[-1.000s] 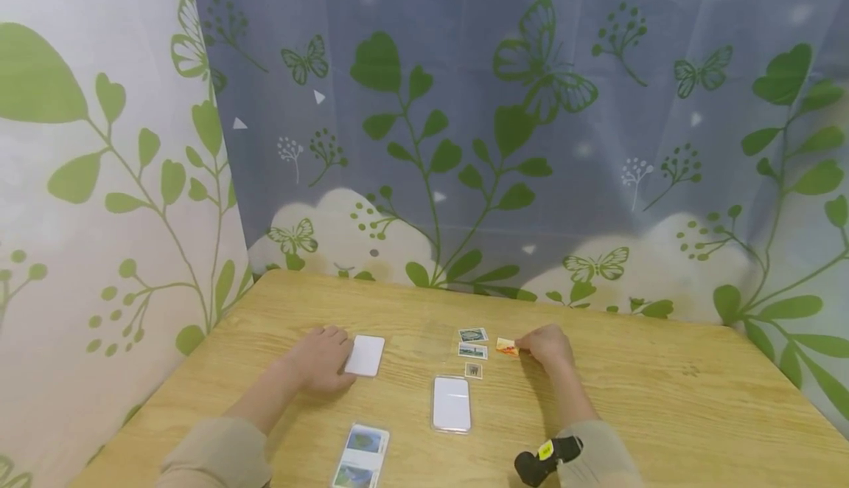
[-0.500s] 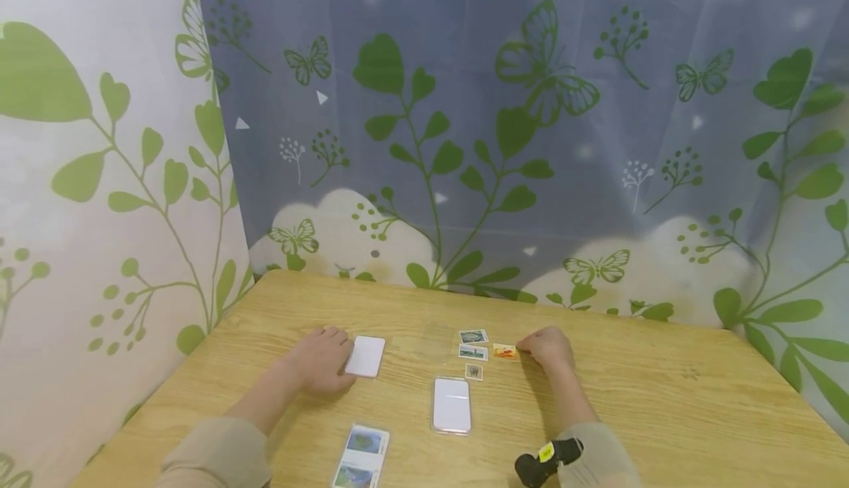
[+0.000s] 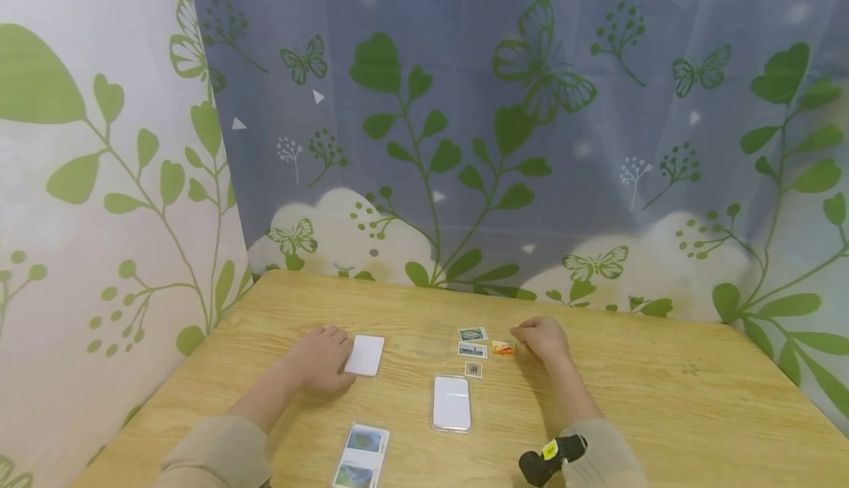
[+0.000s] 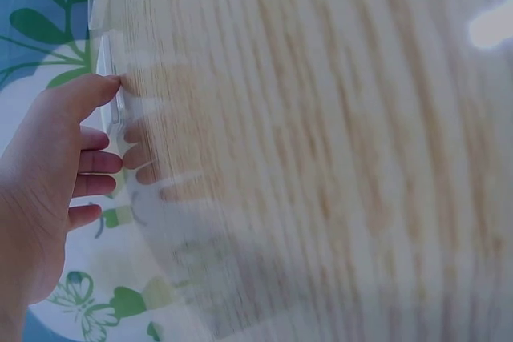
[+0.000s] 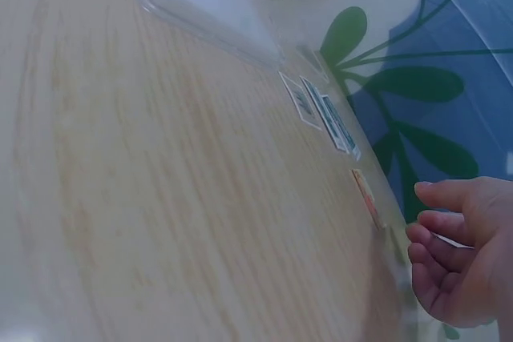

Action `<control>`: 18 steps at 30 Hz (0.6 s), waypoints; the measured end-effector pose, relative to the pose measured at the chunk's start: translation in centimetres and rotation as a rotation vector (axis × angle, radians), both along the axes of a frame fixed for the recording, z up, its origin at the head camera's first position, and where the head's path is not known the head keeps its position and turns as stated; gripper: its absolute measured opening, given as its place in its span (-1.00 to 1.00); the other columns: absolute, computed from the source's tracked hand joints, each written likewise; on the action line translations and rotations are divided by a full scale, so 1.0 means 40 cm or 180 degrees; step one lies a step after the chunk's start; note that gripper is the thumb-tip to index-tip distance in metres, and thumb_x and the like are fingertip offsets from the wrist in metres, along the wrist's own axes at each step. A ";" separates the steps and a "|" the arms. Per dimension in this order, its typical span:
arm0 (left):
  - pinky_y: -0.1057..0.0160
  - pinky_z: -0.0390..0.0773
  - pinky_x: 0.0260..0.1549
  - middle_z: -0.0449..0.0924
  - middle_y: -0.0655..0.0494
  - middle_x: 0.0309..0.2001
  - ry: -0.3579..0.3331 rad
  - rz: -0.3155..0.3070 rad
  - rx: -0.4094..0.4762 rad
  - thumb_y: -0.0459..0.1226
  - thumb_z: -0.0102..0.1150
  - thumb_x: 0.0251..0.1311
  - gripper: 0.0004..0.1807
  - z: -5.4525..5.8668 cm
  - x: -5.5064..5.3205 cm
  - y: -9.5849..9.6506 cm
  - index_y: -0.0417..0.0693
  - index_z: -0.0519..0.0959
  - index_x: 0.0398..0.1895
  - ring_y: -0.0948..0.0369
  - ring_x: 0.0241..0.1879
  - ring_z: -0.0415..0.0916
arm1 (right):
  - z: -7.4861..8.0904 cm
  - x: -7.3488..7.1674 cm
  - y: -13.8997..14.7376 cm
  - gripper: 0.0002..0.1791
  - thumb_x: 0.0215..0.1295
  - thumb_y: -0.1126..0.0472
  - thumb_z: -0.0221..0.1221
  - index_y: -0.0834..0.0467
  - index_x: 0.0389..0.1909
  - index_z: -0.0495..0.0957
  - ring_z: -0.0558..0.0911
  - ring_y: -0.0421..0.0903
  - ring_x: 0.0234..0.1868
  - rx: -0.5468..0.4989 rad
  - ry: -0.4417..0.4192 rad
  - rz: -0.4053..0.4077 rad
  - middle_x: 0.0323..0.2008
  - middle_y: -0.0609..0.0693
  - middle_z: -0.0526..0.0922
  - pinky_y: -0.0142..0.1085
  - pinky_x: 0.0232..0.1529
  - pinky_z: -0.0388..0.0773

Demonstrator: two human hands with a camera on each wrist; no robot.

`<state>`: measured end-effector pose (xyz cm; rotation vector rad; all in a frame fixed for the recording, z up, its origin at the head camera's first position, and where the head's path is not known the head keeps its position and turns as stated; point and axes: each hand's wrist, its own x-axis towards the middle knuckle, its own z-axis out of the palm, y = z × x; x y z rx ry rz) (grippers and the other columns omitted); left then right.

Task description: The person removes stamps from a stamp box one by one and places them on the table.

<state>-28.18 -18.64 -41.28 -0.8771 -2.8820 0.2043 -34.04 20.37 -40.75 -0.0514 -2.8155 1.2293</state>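
Note:
My left hand (image 3: 320, 361) rests on the table, fingers relaxed, at the left edge of a white card (image 3: 365, 355). In the left wrist view its thumb reaches a clear plastic edge (image 4: 111, 78). My right hand (image 3: 544, 340) hovers just right of a small orange stamp (image 3: 503, 349); its fingers are loosely bent with nothing between them. Left of that stamp lie a green stamp (image 3: 473, 335), a landscape stamp (image 3: 473, 351) and a smaller stamp (image 3: 474, 370). The right wrist view shows the orange stamp (image 5: 365, 198) flat on the table, apart from the fingertips.
A white card in a clear case (image 3: 451, 404) lies at the table's middle. Nearer the front is a clear-cased card with two landscape pictures (image 3: 361, 457). A faint transparent sheet (image 3: 438, 340) lies left of the stamps. A patterned curtain (image 3: 424, 141) hangs behind the table (image 3: 630, 377).
The orange stamp, at my right fingertips earlier, was shifted slightly left and straightened beside the others. My right hand has let go and lifted slightly away. My left hand has stayed put.

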 end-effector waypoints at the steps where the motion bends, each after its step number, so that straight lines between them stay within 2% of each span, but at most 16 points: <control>1: -0.05 0.32 0.10 0.47 -0.17 0.02 0.0002 0.0007 -0.0004 0.06 0.01 0.14 -0.34 0.000 -0.001 0.000 -0.36 0.44 0.06 -0.07 0.08 0.36 | 0.002 -0.003 -0.004 -0.61 0.18 0.14 0.19 0.41 -0.15 0.55 0.52 0.18 -0.11 0.0015 0.0034 0.0046 -0.20 0.24 0.60 0.02 -0.05 0.42; 5: -0.06 0.32 0.10 0.46 -0.17 0.03 -0.0012 0.0031 -0.0007 0.07 0.01 0.14 -0.33 0.000 -0.002 -0.002 -0.35 0.43 0.06 -0.07 0.08 0.36 | 0.013 -0.012 -0.023 -0.57 0.18 0.14 0.20 0.40 -0.07 0.51 0.50 0.20 -0.05 -0.0011 0.0103 0.0261 -0.10 0.28 0.56 0.00 -0.02 0.44; 10: -0.06 0.31 0.11 0.46 -0.16 0.04 -0.0043 0.0046 -0.0005 0.08 0.02 0.14 -0.33 0.002 0.001 -0.002 -0.34 0.43 0.07 -0.07 0.09 0.35 | 0.036 -0.006 -0.057 -0.51 0.14 0.11 0.24 0.40 -0.02 0.49 0.51 0.19 -0.06 0.0144 0.0295 0.0553 -0.08 0.29 0.55 -0.07 -0.06 0.48; 18: -0.05 0.31 0.11 0.47 -0.15 0.00 -0.0021 0.0042 -0.0010 0.08 0.01 0.15 -0.36 0.002 0.002 -0.002 -0.32 0.45 0.04 -0.06 0.07 0.36 | 0.050 -0.005 -0.102 -0.45 0.11 0.14 0.27 0.38 0.07 0.44 0.44 0.23 0.06 0.0387 0.0391 0.0993 0.04 0.25 0.50 0.03 0.03 0.42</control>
